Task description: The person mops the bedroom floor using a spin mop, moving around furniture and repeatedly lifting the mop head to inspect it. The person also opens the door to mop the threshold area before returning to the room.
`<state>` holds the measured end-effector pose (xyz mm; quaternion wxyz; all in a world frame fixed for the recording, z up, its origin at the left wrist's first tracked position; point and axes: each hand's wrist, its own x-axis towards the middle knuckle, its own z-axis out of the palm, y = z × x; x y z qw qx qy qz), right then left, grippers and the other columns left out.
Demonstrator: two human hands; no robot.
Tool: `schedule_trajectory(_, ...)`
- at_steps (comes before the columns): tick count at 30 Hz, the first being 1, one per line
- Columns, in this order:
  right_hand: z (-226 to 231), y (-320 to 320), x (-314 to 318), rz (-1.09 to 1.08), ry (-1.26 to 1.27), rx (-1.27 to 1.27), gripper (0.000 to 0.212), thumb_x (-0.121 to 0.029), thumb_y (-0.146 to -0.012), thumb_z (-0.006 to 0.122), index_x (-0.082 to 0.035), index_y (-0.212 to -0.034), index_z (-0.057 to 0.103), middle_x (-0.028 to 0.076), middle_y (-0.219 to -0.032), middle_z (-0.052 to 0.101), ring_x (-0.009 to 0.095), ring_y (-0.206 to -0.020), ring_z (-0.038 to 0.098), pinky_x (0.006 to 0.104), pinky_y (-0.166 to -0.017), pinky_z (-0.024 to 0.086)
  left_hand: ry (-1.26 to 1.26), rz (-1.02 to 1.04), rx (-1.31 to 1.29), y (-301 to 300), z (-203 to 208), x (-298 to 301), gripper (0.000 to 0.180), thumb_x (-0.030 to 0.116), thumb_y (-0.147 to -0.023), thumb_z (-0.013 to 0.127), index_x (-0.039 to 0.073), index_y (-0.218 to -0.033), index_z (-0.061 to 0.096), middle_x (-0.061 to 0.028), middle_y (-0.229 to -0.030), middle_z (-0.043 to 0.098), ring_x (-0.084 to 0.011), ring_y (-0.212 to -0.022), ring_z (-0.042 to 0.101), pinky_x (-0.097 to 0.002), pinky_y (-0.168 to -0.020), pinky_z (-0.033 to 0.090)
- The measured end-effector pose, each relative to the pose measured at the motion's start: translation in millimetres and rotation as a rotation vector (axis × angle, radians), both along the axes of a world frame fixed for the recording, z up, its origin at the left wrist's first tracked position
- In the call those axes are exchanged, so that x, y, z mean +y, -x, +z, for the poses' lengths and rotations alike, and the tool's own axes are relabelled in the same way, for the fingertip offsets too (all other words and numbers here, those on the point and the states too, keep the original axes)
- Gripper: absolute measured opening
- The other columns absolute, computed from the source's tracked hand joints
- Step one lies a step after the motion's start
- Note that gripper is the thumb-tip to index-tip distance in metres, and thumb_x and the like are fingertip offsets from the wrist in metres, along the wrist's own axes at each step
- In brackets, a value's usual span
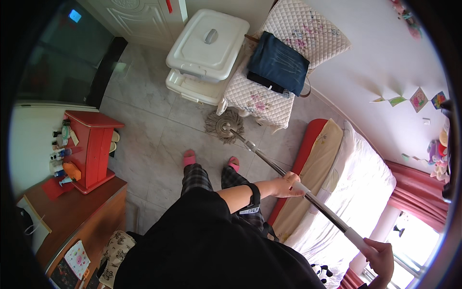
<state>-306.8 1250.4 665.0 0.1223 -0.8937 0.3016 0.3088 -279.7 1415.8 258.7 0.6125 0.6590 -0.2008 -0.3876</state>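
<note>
A mop with a long metal handle [325, 206] slants from the lower right up to the middle of the view. Its round grey string head [211, 124] lies on the tiled floor in front of the quilted chair. My left hand [285, 186] is wrapped round the pole about midway, beside the bed, and a black band circles that forearm. At the handle's light-coloured end, my right hand [381, 257] is closed round the grip. Part of that hand's fingers is hidden from view.
Behind the mop head stand a white lidded storage box [207, 45] and a chair with a quilted cover [257, 103] bearing folded dark clothes [278, 62]. A bed [332, 188] lies to the right. Left are a red cabinet [91, 154], slippers [114, 139] and a brown desk [91, 216].
</note>
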Motion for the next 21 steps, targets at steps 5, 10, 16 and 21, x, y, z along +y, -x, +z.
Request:
schedule_trajectory(5,6,-56,-10,0.081,0.028,0.092,0.029,0.001,-0.072,0.066,0.001,-0.101,0.065,0.006,-0.059,0.06,0.004,-0.042,0.048,0.0187,-0.036,0.035,0.074,0.105,-0.077,-20,-2,-4,0.07,0.051,-0.072,0.067,0.008,-0.118,0.038,-0.0163,-0.118,0.039,-0.0334,-0.108,0.047,-0.0381,-0.091,0.039)
schedule_trajectory(10,-39,-85,18,0.133,-0.074,0.168,0.028,-0.006,-0.076,0.066,-0.003,-0.104,0.065,0.001,-0.057,0.057,0.002,-0.043,0.045,0.0176,-0.037,0.034,-0.102,0.282,-0.096,-20,-45,41,0.055,0.038,-0.074,0.068,0.011,-0.113,0.041,-0.0161,-0.113,0.043,-0.0347,-0.093,0.056,-0.0409,-0.082,0.045)
schedule_trajectory(16,-160,-79,86,0.334,-0.356,0.182,0.035,-0.011,-0.08,0.066,-0.004,-0.113,0.06,0.008,-0.08,0.066,0.009,-0.068,0.058,0.0234,-0.065,0.047,-0.448,0.579,-0.289,-9,-125,173,0.039,0.022,-0.072,0.068,0.012,-0.101,0.043,-0.0118,-0.099,0.05,-0.033,-0.082,0.057,-0.0428,-0.069,0.047)
schedule_trajectory(21,-223,-79,112,0.557,-0.475,0.15,0.036,-0.016,-0.083,0.063,-0.007,-0.117,0.057,0.019,-0.092,0.066,0.013,-0.087,0.061,0.0265,-0.076,0.047,-0.708,0.661,-0.343,-16,-154,243,0.035,0.018,-0.072,0.068,0.012,-0.097,0.045,-0.0078,-0.099,0.05,-0.0291,-0.087,0.056,-0.0405,-0.073,0.045)
